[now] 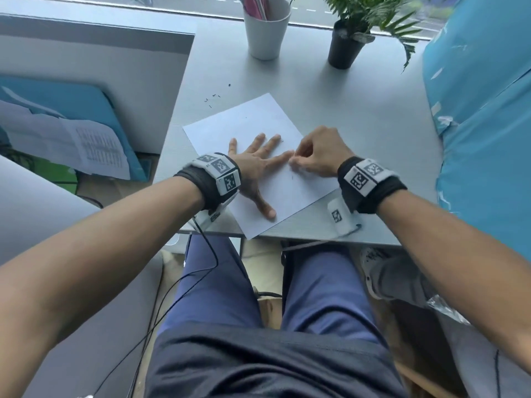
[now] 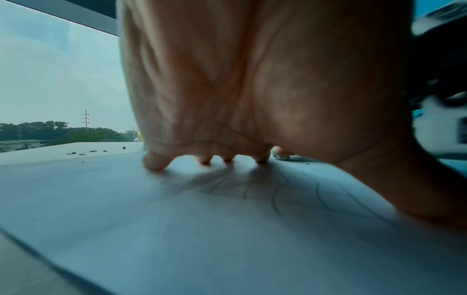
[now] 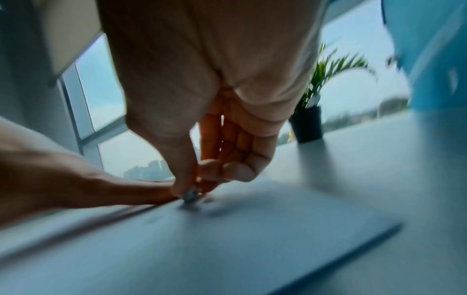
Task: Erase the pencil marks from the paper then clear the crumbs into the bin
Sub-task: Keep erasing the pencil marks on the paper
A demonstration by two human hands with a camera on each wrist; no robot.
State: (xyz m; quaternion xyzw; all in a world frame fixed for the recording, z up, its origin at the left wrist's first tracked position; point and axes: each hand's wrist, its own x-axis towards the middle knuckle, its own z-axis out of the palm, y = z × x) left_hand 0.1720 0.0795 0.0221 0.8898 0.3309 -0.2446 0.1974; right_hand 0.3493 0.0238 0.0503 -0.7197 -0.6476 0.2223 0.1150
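Observation:
A white sheet of paper [image 1: 244,122] lies askew on the grey table [image 1: 359,110]. My left hand [image 1: 255,162] lies flat on it, fingers spread, pressing it down [image 2: 156,161]. Faint pencil lines [image 2: 275,195] run across the sheet under the palm. My right hand [image 1: 313,156] is just right of the left fingertips and pinches a small grey eraser [image 3: 191,195] between thumb and fingers, its tip on the paper [image 3: 227,239]. Dark eraser crumbs [image 1: 214,96] lie on the table beyond the sheet's far left edge [image 2: 83,152].
A pale cup of pens [image 1: 265,30] and a potted plant in a black pot [image 1: 344,50] stand at the back of the table. A blue bag [image 1: 482,110] leans in at the right. A small white marker block [image 1: 340,216] sits by the front edge.

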